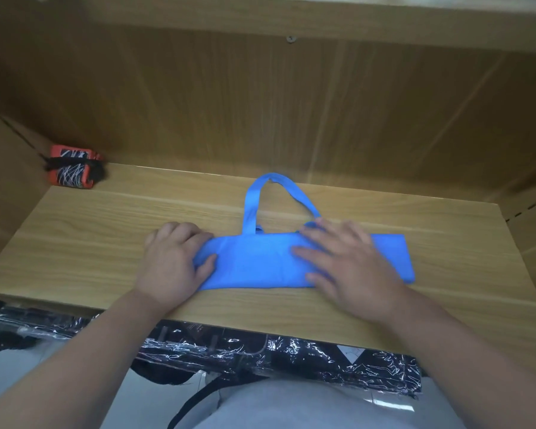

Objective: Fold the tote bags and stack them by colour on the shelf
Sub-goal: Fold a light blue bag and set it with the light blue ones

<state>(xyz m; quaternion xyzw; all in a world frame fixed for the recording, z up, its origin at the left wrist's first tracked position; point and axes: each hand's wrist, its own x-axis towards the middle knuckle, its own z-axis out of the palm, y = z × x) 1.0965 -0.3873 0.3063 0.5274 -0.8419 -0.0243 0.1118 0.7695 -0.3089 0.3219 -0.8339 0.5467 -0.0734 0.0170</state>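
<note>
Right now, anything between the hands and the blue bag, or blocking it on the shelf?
Nothing visible. The left hand grips the left end of the blue bag and the right hand lies flat on it. The only other thing on the shelf is an orange bundle in the back left corner, apart from the bag.

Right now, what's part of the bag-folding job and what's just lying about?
Job: blue tote bag, shelf board, left hand gripping the bag's end, right hand flat on it.
Lying about: orange bundle, back left; plastic-wrapped dark packs below the shelf.
</note>
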